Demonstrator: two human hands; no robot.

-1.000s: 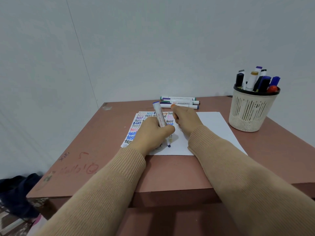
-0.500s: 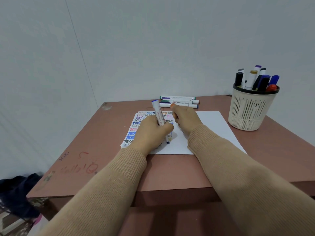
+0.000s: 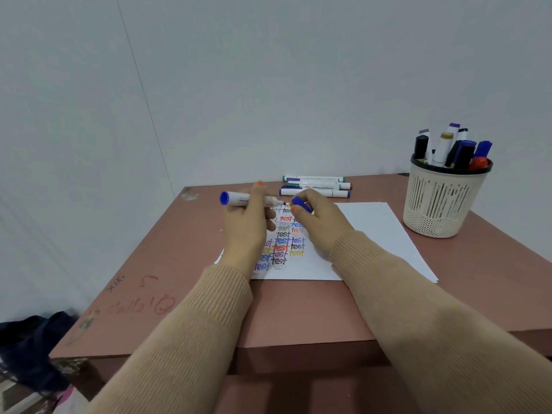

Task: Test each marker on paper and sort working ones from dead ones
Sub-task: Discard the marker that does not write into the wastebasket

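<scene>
- A blue marker (image 3: 242, 201) is gripped level in the left hand (image 3: 248, 228), above the paper (image 3: 373, 228).
- Its cap (image 3: 300, 204) is pinched in the right hand (image 3: 319, 222), just beside the bare tip.
- Many coloured "test" words are written; much testing seems done.
- Several markers (image 3: 313, 186) are laid beyond the paper; more are stood in the basket (image 3: 433, 204), possibly untested.

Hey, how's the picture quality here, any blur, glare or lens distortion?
Head view: soft, even light, no glare on the paper, faint shadows only. Head view: the left hand with the marker and the right hand with the cap look slightly smeared; the written words are readable. Head view: wide-angle stretch splays the table edges.
</scene>
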